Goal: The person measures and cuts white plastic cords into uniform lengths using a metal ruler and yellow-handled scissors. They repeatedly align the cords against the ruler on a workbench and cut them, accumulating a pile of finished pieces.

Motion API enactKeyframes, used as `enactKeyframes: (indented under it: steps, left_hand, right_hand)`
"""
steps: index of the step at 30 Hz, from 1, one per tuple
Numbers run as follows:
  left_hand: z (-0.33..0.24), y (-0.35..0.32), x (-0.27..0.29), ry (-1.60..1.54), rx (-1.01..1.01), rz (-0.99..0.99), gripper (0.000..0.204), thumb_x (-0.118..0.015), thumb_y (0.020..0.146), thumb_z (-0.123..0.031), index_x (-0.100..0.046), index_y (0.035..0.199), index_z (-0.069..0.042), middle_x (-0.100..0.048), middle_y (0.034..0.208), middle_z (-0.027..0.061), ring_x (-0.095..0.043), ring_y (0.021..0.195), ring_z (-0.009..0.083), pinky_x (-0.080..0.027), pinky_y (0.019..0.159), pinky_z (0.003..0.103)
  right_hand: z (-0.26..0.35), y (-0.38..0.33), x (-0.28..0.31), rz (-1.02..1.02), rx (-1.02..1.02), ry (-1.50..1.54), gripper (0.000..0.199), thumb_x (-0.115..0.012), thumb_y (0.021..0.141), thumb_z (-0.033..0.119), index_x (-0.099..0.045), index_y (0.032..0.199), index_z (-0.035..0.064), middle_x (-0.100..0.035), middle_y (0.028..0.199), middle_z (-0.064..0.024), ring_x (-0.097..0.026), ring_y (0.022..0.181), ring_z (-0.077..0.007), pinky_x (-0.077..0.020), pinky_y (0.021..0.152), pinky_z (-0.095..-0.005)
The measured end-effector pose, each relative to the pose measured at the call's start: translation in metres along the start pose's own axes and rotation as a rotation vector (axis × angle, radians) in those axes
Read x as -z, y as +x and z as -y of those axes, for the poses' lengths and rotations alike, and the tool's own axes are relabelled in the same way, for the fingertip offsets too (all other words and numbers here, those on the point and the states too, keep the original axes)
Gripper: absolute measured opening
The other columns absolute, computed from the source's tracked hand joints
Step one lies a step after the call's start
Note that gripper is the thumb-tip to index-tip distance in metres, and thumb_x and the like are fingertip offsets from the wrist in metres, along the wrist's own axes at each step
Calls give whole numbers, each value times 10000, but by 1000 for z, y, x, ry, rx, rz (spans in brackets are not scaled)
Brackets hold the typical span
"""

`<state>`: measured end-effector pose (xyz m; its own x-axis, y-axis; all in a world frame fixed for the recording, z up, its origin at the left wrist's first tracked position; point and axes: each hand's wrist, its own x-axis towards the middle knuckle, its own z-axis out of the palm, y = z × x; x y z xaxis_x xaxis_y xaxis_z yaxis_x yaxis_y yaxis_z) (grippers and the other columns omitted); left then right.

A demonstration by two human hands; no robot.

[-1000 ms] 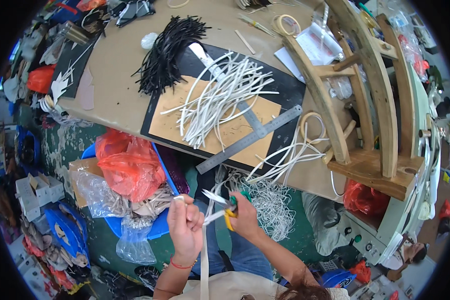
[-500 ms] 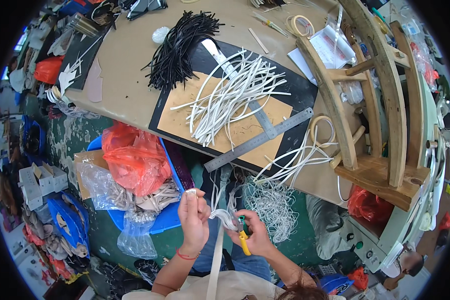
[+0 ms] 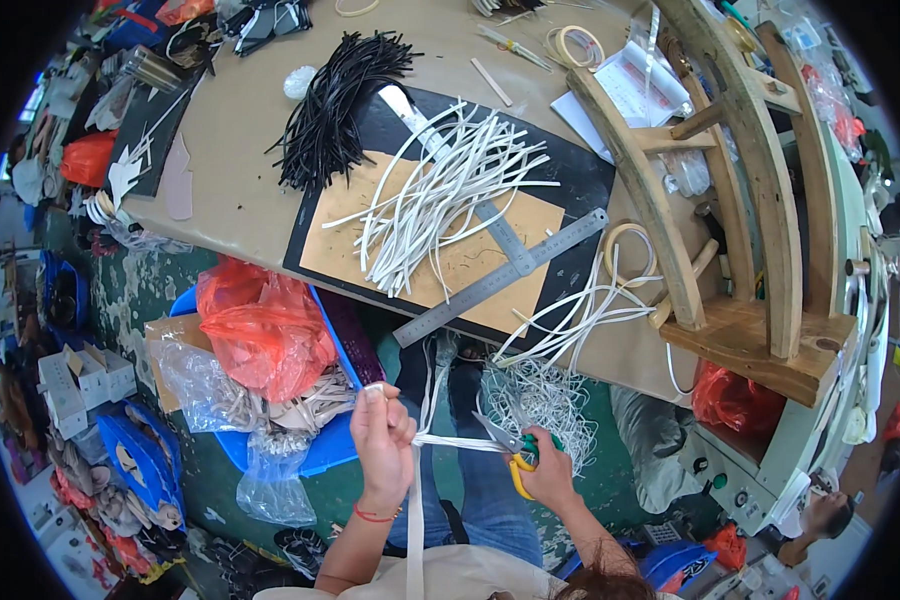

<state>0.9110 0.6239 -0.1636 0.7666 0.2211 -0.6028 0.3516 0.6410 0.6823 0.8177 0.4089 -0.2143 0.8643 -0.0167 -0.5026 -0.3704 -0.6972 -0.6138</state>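
Observation:
My left hand (image 3: pixel 383 450), closed in a pinch, holds thin white strips (image 3: pixel 455 441) in front of my lap. They stretch tight sideways toward my right hand (image 3: pixel 555 480), and other lengths hang down from the left. In my right hand is a pair of scissors (image 3: pixel 519 476) with yellow and green handles. Its blades are parted and sit at the right end of the stretched strips; whether they touch is too small to tell. Below the table edge lies a tangled heap of white offcuts (image 3: pixel 545 410).
On the table (image 3: pixel 235 190) lie cut white strips (image 3: pixel 440 190), a bundle of black strips (image 3: pixel 335 110), and a metal ruler (image 3: pixel 500 280) over a tan board. A wooden rack (image 3: pixel 660 200) stands at right. A blue bin (image 3: pixel 320 455) with red bags is at left.
My right hand has moved right and slightly down with the scissors, away from my left. The bunched strips between the hands are now straight and taut. My view has shifted slightly.

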Motion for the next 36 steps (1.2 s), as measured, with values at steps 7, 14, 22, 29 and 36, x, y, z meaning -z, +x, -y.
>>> enactKeyframes:
  steps: [7,14,22,29,36]
  left_hand:
    - [33,-13,-21,244,36,168,223,-401,966,-254,-485,916,-54,-344,609,-53,-259,474,13,-222,429,180]
    - [52,-23,-37,327,-2,248,215,-384,970,-227,-489,905,-51,-350,599,-48,-268,467,20,-226,422,187]
    - [67,-33,-47,413,-50,381,212,-390,965,-190,-512,944,-18,-378,617,-46,-303,516,14,-253,454,180]
    - [113,-61,-83,384,189,681,236,-376,969,-201,-516,972,-11,-430,677,-27,-355,554,16,-330,505,175]
    - [124,-55,-72,481,292,616,247,-329,980,-200,-471,1074,-21,-539,783,19,-524,705,99,-454,781,266]
  right_hand:
    - [-34,-9,-1,-173,-361,657,549,-720,728,85,-452,1207,102,-609,820,-42,-570,692,-98,-468,528,-260]
    - [-39,-18,18,-348,-265,423,521,-686,744,27,-450,1208,58,-597,847,-64,-571,701,-91,-507,542,-252]
    - [-64,-34,21,-732,-477,1120,388,-620,799,86,-446,1146,67,-550,733,-54,-449,441,-85,-361,386,-207]
    - [-23,-25,36,113,-31,1667,458,-541,865,188,-312,1254,117,-538,760,-44,-454,452,-89,-339,390,-183]
    - [-32,-50,46,21,-462,1286,409,-605,845,136,-383,1188,126,-462,620,21,-382,421,-55,-284,366,-191]
